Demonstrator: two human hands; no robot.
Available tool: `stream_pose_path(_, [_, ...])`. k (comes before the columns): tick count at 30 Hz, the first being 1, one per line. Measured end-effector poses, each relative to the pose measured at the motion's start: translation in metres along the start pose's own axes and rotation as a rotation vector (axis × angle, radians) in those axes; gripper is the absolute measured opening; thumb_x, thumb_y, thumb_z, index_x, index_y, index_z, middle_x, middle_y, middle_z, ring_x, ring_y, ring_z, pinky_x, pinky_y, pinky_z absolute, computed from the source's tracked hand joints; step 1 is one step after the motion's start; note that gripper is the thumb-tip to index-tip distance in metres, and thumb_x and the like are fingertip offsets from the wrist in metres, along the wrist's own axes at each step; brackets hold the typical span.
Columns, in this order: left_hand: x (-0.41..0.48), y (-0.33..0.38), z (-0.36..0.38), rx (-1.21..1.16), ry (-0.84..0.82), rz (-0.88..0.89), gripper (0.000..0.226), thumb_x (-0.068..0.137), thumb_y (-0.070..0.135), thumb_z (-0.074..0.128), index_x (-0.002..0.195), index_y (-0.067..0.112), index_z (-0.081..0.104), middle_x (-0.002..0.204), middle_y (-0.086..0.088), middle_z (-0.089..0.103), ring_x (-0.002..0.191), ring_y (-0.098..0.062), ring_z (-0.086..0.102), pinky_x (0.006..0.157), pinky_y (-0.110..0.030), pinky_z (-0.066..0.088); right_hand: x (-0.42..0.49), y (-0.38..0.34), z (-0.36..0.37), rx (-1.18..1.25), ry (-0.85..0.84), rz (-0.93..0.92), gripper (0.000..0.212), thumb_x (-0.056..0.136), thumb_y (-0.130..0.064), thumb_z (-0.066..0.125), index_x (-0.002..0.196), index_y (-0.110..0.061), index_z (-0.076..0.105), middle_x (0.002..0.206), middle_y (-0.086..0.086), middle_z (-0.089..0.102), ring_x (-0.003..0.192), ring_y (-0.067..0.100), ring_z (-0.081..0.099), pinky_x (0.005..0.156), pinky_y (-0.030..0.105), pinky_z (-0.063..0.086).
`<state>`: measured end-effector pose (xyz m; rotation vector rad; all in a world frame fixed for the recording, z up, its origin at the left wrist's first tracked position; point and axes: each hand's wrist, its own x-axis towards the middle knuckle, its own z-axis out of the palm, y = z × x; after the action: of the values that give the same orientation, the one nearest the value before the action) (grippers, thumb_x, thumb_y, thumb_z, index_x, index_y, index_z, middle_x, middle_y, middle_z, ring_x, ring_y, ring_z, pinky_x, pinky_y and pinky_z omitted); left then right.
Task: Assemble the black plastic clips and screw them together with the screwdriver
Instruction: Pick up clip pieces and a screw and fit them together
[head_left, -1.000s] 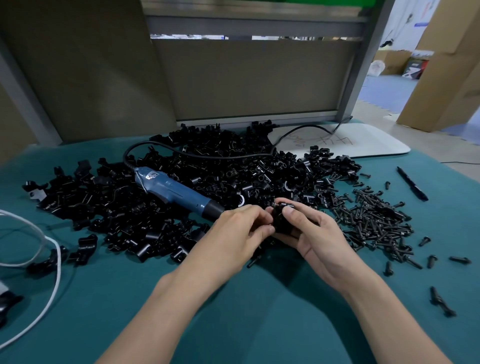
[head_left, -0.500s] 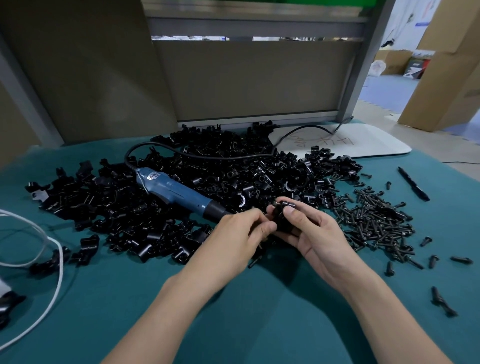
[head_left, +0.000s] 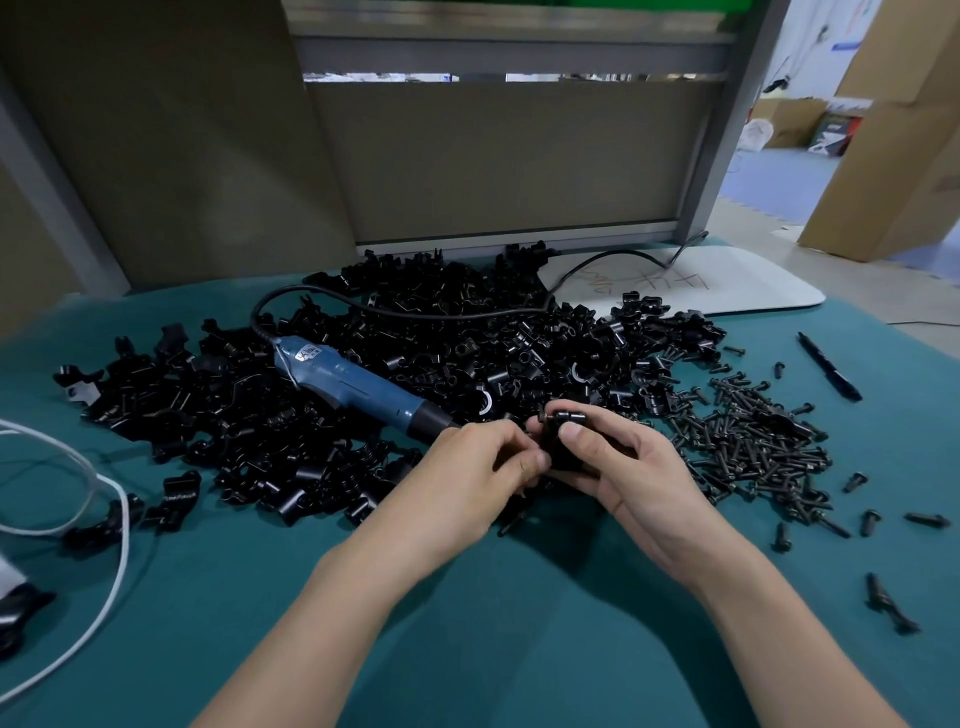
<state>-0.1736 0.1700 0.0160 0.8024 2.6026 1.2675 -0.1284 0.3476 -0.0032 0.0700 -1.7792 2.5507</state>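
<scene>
Above the green-covered table (head_left: 467, 649), the right hand (head_left: 618, 467) grips a small black plastic clip assembly (head_left: 563, 431) steady while the left hand (head_left: 483, 467) pinches its near edge, probably seating parts before the blue electric screwdriver (head_left: 353, 384), lying idle on the clip pile (head_left: 415, 338), is needed

A factory assembly bench (head_left: 519, 649) is showing here: black plastic clips (head_left: 467, 364) are lying heaped around the blue electric screwdriver (head_left: 348, 382), loose screws (head_left: 748, 441) are spreading right of it, and cardboard cartons (head_left: 893, 156) are standing well beyond it.
</scene>
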Motion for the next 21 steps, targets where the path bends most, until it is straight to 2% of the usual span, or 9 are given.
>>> stream_pose_path(4, [-0.003,0.002,0.008,0.087,0.077,0.136,0.006,0.098,0.029,0.064,0.1,0.023,0.065,0.094,0.021,0.057,0.084,0.02,0.05,0.076,-0.004,0.036,0.001,0.0,0.001,0.083,0.049,0.033,0.03,0.084,-0.03,0.08,0.111,-0.017,0.079,0.119,0.018,0.074,0.114,0.026,0.071,0.087,0.032,0.059])
stream_pose_path(7, [-0.007,0.001,0.01,0.104,0.128,0.24,0.008,0.098,0.025,0.064,0.101,0.018,0.065,0.095,0.024,0.053,0.092,0.015,0.049,0.082,-0.008,0.037,0.002,-0.001,0.0,0.154,0.089,0.072,0.024,0.086,-0.022,0.07,0.107,-0.015,0.081,0.116,0.019,0.075,0.108,0.025,0.074,0.082,0.031,0.061])
stream_pose_path(10, [-0.007,0.001,0.011,0.088,0.167,0.281,0.006,0.096,0.023,0.068,0.099,0.018,0.066,0.092,0.024,0.057,0.092,0.008,0.054,0.08,-0.008,0.04,0.002,-0.002,-0.001,0.197,0.094,0.088,0.026,0.087,-0.02,0.069,0.108,-0.01,0.08,0.116,0.021,0.074,0.105,0.026,0.075,0.08,0.033,0.061])
stream_pose_path(14, [-0.003,0.0,0.005,-0.083,0.132,0.096,0.007,0.093,0.039,0.069,0.094,0.032,0.068,0.084,0.023,0.068,0.078,0.006,0.061,0.068,-0.008,0.042,0.002,0.0,0.0,0.153,0.095,0.031,0.027,0.087,-0.021,0.069,0.111,-0.013,0.08,0.117,0.019,0.075,0.109,0.027,0.074,0.083,0.032,0.061])
stream_pose_path(17, [0.002,-0.004,0.001,-0.084,0.065,0.002,0.018,0.095,0.043,0.065,0.084,0.029,0.07,0.077,0.014,0.072,0.067,0.003,0.062,0.066,-0.016,0.047,0.002,0.001,0.001,0.126,0.05,-0.028,0.035,0.084,-0.027,0.08,0.115,-0.013,0.078,0.12,0.021,0.073,0.116,0.03,0.07,0.089,0.034,0.06])
stream_pose_path(21, [0.001,-0.004,-0.002,-0.155,-0.063,-0.032,0.023,0.098,0.037,0.062,0.081,0.024,0.069,0.075,0.01,0.073,0.066,0.0,0.063,0.068,-0.024,0.051,0.001,0.001,0.001,0.059,0.008,-0.03,0.055,0.071,-0.041,0.092,0.117,-0.017,0.077,0.122,0.019,0.073,0.117,0.029,0.07,0.091,0.033,0.059])
